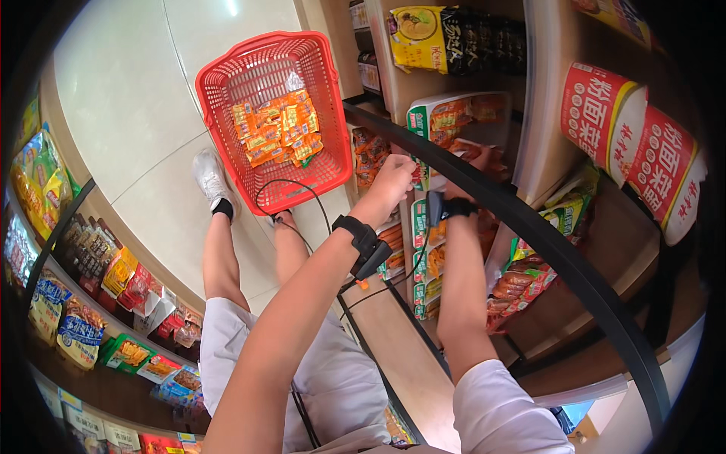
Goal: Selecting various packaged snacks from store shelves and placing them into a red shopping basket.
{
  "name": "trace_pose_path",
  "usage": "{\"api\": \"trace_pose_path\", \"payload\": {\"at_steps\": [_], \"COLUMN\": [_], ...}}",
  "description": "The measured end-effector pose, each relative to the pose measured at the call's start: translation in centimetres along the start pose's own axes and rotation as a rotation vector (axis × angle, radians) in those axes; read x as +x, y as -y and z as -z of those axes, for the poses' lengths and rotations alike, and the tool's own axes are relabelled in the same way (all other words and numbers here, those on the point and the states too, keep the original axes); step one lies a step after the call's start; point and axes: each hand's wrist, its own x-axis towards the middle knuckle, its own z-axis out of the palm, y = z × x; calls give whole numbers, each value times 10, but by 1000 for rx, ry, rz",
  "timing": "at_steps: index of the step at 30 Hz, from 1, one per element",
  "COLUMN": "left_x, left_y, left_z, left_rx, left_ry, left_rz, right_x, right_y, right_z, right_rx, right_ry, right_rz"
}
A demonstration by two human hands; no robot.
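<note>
My left hand [395,173] is at the shelf edge with its fingers curled, beside a white-and-green snack display box [420,125]. Whether it grips anything cannot be made out. My right hand [473,164] reaches into the shelf behind a black metal bar; it is partly hidden, blurred and close to small orange-red snack packets [454,116] in the boxes. A red plastic shopping basket [340,122] stands on the floor ahead of my feet. Many small orange packets [278,127] lie in it, with a clear or silvery wrapper [294,82] near its far end.
The black metal bar [510,213] curves across the right shelves. Red-and-white paper tubs [604,113] and yellow-and-black bags [420,37] stand on them. More snack bags [79,332] fill the left shelves. Black cables [323,213] hang by my left forearm, partly over the basket.
</note>
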Motion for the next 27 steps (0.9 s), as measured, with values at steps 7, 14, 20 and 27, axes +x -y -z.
{"api": "trace_pose_path", "payload": {"at_steps": [7,14,20,27], "left_x": [-42,-83,-98,-79], "left_y": [18,48,77,41], "left_z": [68,124,198,228], "left_rx": [-67,-214,-600,-886], "left_ry": [-8,24,-7,76], "left_rz": [60,146,232,6], "right_x": [-15,33,75,126], "right_y": [127,47,-12,-50], "right_z": [-47,-41,-31,15], "right_rx": [-170,-235,-127,283], "right_ry": [-499,-515,-380,74], "right_rz": [-456,-268,-200,-333]}}
